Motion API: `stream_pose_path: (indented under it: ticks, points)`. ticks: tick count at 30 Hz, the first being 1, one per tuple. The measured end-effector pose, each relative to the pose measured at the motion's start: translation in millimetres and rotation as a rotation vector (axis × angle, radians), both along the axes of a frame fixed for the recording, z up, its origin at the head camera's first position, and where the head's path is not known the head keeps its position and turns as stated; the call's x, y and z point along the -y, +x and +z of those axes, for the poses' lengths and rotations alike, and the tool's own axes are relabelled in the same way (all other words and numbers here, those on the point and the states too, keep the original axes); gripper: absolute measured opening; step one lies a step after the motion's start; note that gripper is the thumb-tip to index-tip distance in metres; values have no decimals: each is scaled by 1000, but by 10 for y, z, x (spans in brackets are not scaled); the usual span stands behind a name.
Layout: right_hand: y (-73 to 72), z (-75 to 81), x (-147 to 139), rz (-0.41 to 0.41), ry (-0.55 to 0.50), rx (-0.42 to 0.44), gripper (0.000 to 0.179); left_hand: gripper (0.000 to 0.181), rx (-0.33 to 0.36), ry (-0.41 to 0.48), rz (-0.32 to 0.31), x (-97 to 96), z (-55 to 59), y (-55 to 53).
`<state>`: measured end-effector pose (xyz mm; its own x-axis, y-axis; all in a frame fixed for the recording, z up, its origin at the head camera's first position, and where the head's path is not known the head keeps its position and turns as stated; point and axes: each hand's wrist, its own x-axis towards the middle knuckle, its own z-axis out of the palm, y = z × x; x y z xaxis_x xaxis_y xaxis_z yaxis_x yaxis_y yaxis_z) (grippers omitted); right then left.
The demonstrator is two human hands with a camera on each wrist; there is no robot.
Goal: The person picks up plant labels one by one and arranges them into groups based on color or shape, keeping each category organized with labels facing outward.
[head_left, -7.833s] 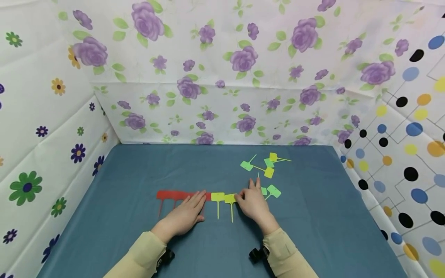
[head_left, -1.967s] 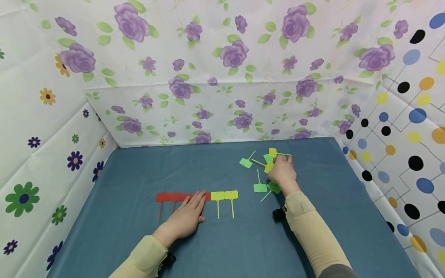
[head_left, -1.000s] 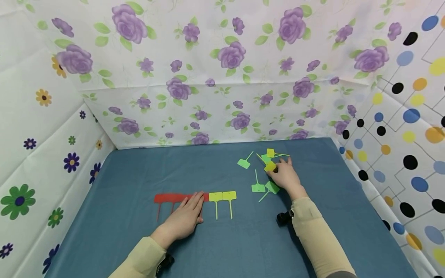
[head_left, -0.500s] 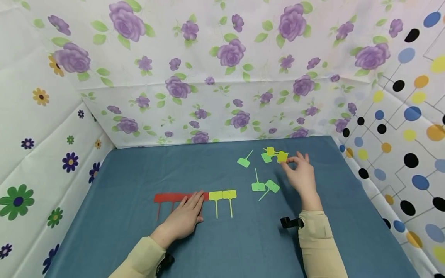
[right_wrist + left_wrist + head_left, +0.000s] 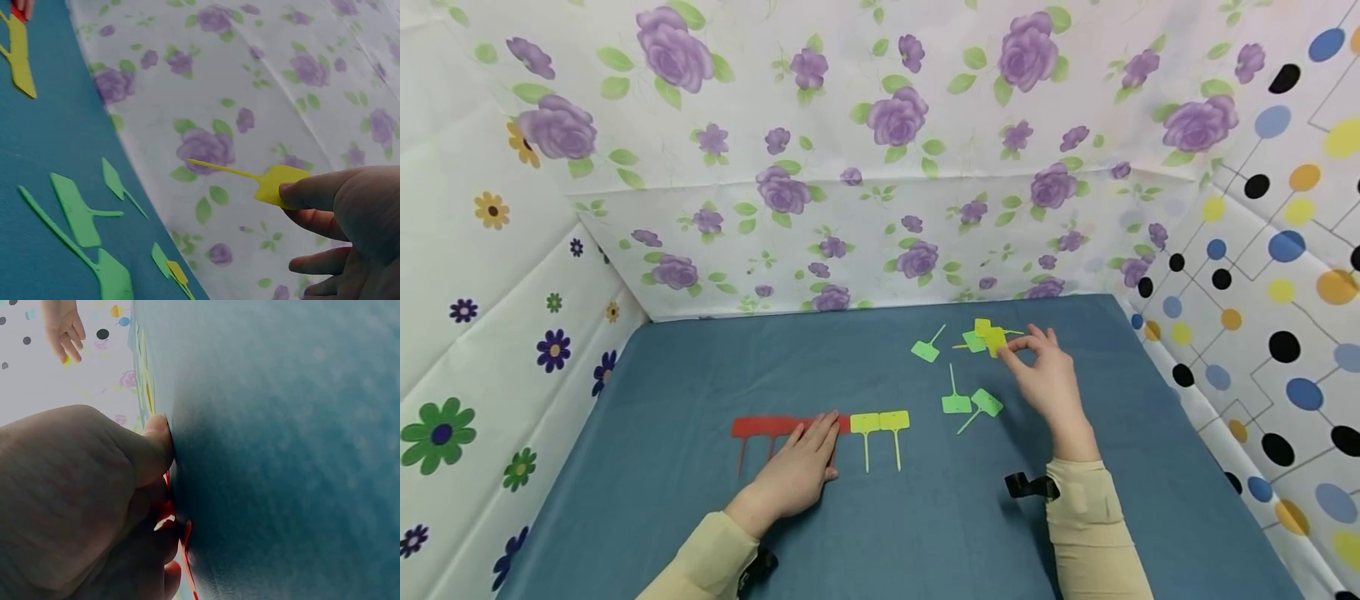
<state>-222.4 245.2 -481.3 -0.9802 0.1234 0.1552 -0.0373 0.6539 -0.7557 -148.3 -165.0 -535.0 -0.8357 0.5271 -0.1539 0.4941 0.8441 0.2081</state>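
Note:
My right hand (image 5: 1048,379) pinches a yellow T-shaped plant label (image 5: 995,341) by its flat head, between thumb and index finger. In the right wrist view the label's thin stem (image 5: 222,169) points left, away from the fingers. My left hand (image 5: 793,471) lies flat with straight fingers over a row of red plant labels (image 5: 752,427), hiding part of them. Two yellow plant labels (image 5: 880,422) continue that row to the right, heads side by side and stems toward me.
Loose green plant labels (image 5: 957,405) lie scattered right of the row. Farther back another yellow label (image 5: 982,326) overlaps a green one (image 5: 973,342). A blue cloth (image 5: 685,367) covers the table; patterned fabric walls (image 5: 737,242) stand at the back and sides.
My right hand has left the second yellow label in the row, reached the loose group and lifted another yellow label from it. The left hand has stayed on the red labels.

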Motion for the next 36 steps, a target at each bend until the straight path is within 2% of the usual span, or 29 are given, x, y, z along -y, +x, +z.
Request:
stream_pose_path:
  ticks: [13, 18, 23, 28, 36]
  points:
    - [64, -217, 168, 303, 54, 129, 25, 66, -7, -27, 6, -23, -8, 8]
    - [96, -234, 228, 382, 55, 177, 23, 65, 11, -37, 28, -57, 3, 8]
    - [98, -232, 284, 413, 51, 197, 20, 66, 28, -32, 39, -57, 13, 11]
    - [105, -233, 330, 435, 32, 211, 19, 66, 34, 4, 18, -27, 30, 15]
    - [149, -221, 386, 470, 0, 211, 22, 67, 46, -1, 21, -28, 14, 7]
